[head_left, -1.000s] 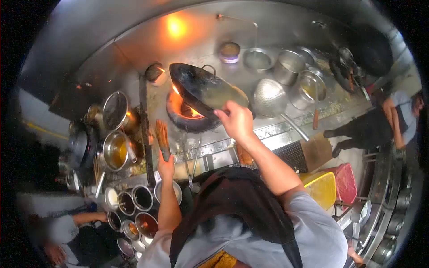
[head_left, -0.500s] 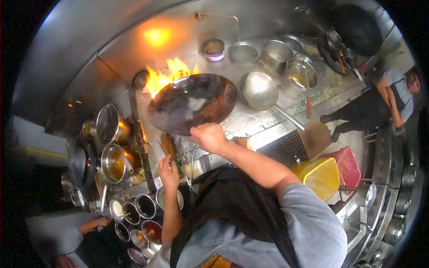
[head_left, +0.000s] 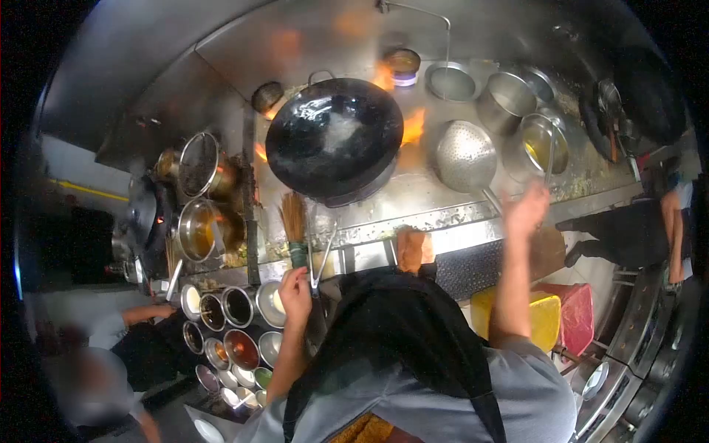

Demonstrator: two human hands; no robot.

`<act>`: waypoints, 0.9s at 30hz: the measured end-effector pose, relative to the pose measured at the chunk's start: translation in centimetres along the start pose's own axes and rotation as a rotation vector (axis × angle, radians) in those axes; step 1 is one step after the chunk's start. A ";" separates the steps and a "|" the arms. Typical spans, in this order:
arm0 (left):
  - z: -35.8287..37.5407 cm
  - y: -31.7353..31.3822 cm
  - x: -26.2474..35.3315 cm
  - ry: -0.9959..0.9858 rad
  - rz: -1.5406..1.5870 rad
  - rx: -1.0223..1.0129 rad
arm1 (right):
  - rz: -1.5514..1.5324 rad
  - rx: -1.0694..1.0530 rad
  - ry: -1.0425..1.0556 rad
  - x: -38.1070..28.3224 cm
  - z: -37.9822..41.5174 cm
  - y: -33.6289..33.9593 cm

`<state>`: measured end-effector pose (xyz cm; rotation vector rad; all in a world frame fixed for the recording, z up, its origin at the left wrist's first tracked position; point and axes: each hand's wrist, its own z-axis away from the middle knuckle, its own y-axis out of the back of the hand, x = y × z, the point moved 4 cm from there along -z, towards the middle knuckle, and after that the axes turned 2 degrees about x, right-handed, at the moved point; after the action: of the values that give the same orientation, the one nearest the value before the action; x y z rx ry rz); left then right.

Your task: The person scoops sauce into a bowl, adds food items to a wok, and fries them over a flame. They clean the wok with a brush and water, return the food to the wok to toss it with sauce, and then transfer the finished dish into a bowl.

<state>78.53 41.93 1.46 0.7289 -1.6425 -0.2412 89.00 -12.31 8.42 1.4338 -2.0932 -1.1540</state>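
Observation:
My right hand [head_left: 526, 210], blurred by motion, is closed round the lower end of a ladle [head_left: 551, 151], whose upper part lies over a steel pot [head_left: 517, 159] at the right. My left hand [head_left: 295, 294] has its fingers curled at the lower end of a straw brush [head_left: 293, 218] with a green-wrapped handle. A large dark wok [head_left: 332, 140] rests on the burner, light haze inside it and flames at its sides. Between the wok and the pot lies a perforated strainer [head_left: 465, 156], its handle toward my right hand.
Metal tongs [head_left: 323, 258] lie right of the brush. Sauce containers [head_left: 240, 348] stand at lower left, near a person [head_left: 96, 369]. Pots with strainers [head_left: 199, 229] are at left. Yellow [head_left: 543, 321] and red [head_left: 577, 317] bins stand at right, below another person [head_left: 628, 232].
My right hand has let go of the wok and moved right to the ladle. The wok now sits level, with smaller flames. My left hand's fingers have curled in. The view has shifted.

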 end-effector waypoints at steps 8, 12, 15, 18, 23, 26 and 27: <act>2.5 -5.6 1.3 0.148 -0.080 0.054 | -0.984 -0.481 -0.738 11.7 -0.2 -10.1; 4.0 -7.9 3.8 0.188 -0.122 0.023 | -1.061 -0.778 -0.661 6.7 -1.4 -10.9; 3.7 -8.7 7.8 0.187 -0.168 -0.031 | -0.616 -0.579 -0.133 4.5 -5.0 -19.7; 3.8 -9.3 9.2 0.159 -0.184 0.041 | -0.337 -0.481 0.053 1.8 -9.3 -30.4; -1.3 -11.9 12.1 -0.055 -0.242 0.081 | -1.101 -1.331 -0.635 -1.0 -14.9 -35.7; -8.1 -13.5 14.3 -0.191 -0.379 0.145 | -1.866 -1.112 -1.235 -2.9 -16.5 -23.7; -10.0 -14.3 14.0 -0.252 -0.448 0.158 | -1.971 -1.345 -1.333 -1.9 -16.4 -24.2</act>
<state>92.06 25.10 7.38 1.2275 -1.7303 -0.5454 115.50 -21.30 -0.26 1.4364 1.3302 -3.3501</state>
